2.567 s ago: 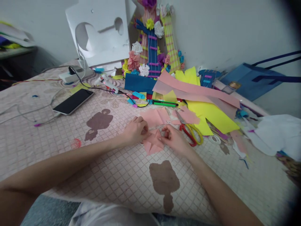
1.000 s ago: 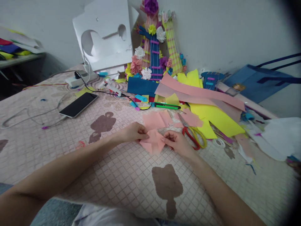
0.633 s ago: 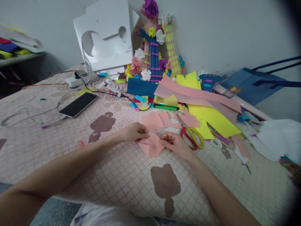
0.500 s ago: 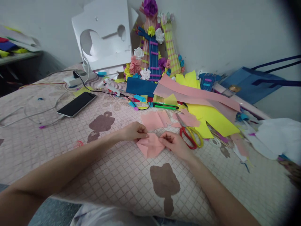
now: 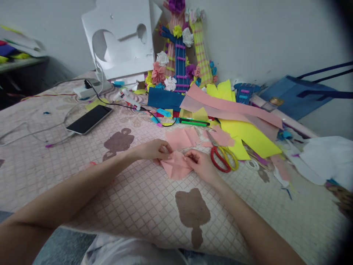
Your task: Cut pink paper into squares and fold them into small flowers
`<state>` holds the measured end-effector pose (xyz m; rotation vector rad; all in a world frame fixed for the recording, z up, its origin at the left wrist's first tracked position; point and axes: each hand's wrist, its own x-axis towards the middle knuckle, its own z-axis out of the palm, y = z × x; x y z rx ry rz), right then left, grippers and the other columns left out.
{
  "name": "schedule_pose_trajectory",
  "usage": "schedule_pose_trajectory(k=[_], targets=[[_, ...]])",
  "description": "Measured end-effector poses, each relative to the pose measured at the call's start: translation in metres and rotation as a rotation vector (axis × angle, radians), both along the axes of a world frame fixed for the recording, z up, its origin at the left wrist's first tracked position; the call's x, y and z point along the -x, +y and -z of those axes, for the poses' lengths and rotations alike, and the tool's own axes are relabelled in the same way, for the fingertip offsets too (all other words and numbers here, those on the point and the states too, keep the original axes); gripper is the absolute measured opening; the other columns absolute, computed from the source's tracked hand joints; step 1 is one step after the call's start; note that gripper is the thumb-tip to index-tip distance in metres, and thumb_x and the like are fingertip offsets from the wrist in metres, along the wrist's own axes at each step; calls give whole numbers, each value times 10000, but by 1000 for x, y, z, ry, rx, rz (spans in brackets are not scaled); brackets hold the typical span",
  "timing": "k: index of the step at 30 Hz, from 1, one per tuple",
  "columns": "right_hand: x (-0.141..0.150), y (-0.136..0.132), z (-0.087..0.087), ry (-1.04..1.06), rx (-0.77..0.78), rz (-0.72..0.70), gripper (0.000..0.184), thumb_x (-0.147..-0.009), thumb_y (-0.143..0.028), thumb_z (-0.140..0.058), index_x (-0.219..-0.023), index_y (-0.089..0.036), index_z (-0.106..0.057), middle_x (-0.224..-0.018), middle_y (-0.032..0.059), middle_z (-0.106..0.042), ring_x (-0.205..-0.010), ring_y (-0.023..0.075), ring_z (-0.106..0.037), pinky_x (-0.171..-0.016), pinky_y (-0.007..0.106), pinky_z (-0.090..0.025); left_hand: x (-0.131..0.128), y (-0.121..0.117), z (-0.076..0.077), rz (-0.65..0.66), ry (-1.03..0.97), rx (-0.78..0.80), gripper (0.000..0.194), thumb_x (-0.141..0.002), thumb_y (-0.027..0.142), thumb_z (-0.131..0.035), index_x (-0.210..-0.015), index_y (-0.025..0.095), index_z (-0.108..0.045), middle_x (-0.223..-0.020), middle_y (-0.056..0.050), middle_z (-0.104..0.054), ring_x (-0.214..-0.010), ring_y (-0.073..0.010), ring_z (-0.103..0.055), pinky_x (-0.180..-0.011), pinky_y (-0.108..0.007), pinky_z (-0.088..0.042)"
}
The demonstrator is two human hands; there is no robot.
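A creased piece of pink paper [image 5: 176, 167] lies over the patterned tablecloth, between my two hands. My left hand [image 5: 157, 149] pinches its upper left edge, thumb and fingers together. On the paper's right side, the fingertips of my right hand [image 5: 200, 164] close on the edge. Just beyond sit more pink paper pieces [image 5: 180, 138], flat and folded. Close to my right hand rest scissors with one red and one yellow handle [image 5: 220, 160].
A phone [image 5: 89, 119] on a cable and a glue gun [image 5: 129, 99] lie to the left. Behind are a green cutter [image 5: 194, 122], yellow paper sheets [image 5: 250, 138], pink strips [image 5: 234, 105] and guitar-shaped crafts [image 5: 180, 66]. A blue bag [image 5: 298, 97] stands at right.
The pink paper's upper part has bunched and its creases have shifted between my fingers. Both hands stay at its edges, the right a little closer in. The view has tilted slightly.
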<state>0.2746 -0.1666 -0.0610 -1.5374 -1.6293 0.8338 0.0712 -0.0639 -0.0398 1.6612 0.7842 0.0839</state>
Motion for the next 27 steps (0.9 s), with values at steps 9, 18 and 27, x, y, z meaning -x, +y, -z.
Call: schedule_pose_trajectory(k=[9, 18, 27], targets=[[-11, -14, -5, -226, -330, 77, 14, -848, -206, -537, -836, -200, -531, -743, -3, -575, -610, 113, -534, -561, 232, -428, 6, 4, 5, -45, -11, 44, 265, -714, 277, -666, -917, 149, -551, -721, -23, -682, -529, -122, -638, -496, -197, -466], [-24, -28, -4, -594, -410, -367, 151, -901, -205, -507, -1024, -208, -595, -1040, 52, -637, -893, 154, -636, -729, 274, -522, 21, -20, -19, -45, 139, -902, 81, -820, 198, -548, -845, 154, -610, -759, -42, -662, -691, -158, -618, -621, -255, -447], [-21, -28, -6, -939, -575, -486, 256, -891, -90, -428, -1072, -153, -598, -1099, 88, -643, -858, 169, -625, -667, 295, -523, 33, -51, 11, 313, -210, -1153, 144, -885, 125, -499, -971, 161, -609, -1114, -83, -631, -1075, -205, -547, -924, -362, -443]])
